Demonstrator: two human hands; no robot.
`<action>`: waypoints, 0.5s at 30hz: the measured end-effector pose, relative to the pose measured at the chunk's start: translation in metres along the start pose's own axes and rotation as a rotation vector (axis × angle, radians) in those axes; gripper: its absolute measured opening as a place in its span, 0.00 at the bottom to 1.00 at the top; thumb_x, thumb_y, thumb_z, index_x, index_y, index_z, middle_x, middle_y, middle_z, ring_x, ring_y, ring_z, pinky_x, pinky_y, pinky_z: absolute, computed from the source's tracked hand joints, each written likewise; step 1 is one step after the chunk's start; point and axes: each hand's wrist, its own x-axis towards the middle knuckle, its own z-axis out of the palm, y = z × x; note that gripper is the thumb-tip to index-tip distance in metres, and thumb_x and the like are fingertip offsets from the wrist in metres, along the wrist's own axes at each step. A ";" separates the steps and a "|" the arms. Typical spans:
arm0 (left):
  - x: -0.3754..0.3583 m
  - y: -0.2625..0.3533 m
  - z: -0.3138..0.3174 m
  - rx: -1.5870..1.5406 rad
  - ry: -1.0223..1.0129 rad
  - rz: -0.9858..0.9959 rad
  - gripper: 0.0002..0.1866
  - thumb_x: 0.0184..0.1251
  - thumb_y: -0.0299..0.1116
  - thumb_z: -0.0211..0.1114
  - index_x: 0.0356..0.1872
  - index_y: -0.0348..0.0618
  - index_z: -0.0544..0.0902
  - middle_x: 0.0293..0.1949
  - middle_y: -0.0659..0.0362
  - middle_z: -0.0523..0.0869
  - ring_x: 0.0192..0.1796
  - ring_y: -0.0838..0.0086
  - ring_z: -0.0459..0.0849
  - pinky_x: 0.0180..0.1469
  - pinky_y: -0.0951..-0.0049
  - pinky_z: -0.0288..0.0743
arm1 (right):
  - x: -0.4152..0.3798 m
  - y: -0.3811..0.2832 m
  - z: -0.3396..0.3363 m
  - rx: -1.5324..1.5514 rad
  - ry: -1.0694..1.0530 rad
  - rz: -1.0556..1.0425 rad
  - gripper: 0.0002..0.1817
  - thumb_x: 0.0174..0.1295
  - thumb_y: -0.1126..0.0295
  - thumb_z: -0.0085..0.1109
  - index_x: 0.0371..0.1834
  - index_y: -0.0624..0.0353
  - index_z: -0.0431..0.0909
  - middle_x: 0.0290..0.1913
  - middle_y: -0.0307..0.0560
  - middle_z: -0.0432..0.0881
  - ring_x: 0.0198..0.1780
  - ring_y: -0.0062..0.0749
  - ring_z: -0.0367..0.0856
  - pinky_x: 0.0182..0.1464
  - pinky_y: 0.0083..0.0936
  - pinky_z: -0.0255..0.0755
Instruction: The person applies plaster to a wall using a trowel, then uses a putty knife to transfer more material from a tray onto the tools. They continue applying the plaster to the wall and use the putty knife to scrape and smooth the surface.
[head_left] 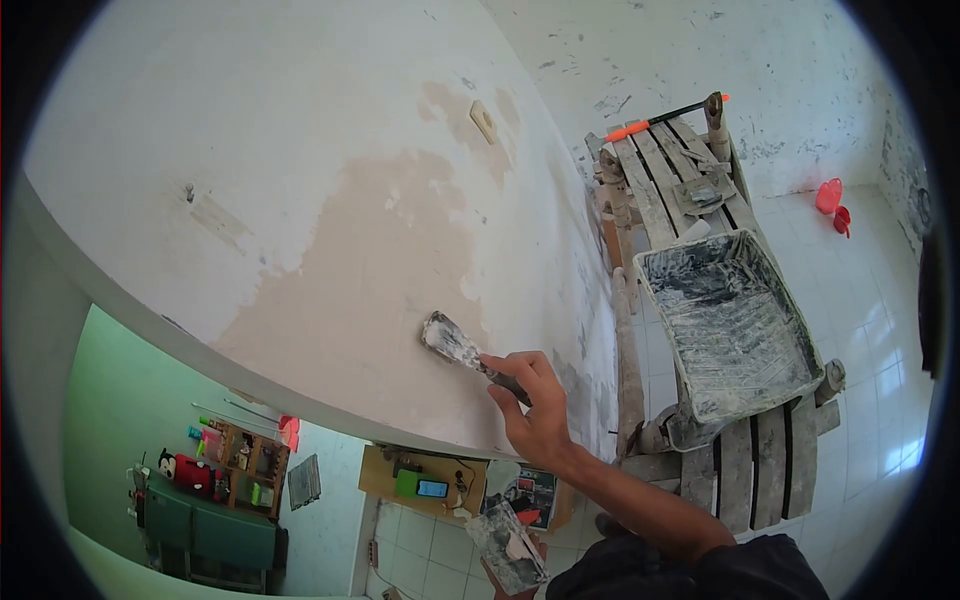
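My right hand (537,408) grips a putty knife (456,343) by its dark handle, index finger along it. The putty-smeared blade lies at the wall (400,270), over a large beige patch surrounded by white. Low in view, my left hand (515,585) is partly hidden beneath a flat, putty-smeared plate (508,548) that it holds. A pale lump of putty sits on the plate.
A slatted wooden scaffold (770,465) stands at right, bearing a smeared paint tray (740,330) and an orange-and-black-handled tool (655,122). Below the wall's edge are a wooden table (378,478) with a phone (432,488) and a green cabinet (210,525).
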 end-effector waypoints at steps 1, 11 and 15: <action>-0.002 0.000 0.005 0.016 0.003 0.024 0.30 0.72 0.58 0.53 0.63 0.46 0.75 0.50 0.53 0.84 0.42 0.59 0.80 0.46 0.56 0.72 | -0.002 0.006 0.005 0.002 -0.009 -0.029 0.20 0.64 0.85 0.63 0.59 0.60 0.82 0.46 0.46 0.74 0.42 0.28 0.77 0.46 0.22 0.75; -0.023 0.006 0.057 0.202 0.025 0.267 0.24 0.75 0.52 0.59 0.57 0.41 0.78 0.40 0.51 0.86 0.28 0.60 0.80 0.31 0.59 0.76 | -0.034 0.020 -0.017 0.024 0.019 0.034 0.21 0.60 0.88 0.64 0.56 0.60 0.83 0.46 0.46 0.74 0.41 0.26 0.79 0.43 0.21 0.74; -0.024 0.002 0.055 0.272 0.040 0.361 0.22 0.76 0.49 0.61 0.54 0.38 0.79 0.36 0.50 0.87 0.23 0.61 0.81 0.25 0.61 0.77 | 0.008 0.009 -0.001 0.058 -0.007 -0.029 0.21 0.63 0.87 0.62 0.59 0.60 0.83 0.47 0.47 0.74 0.42 0.28 0.80 0.45 0.21 0.77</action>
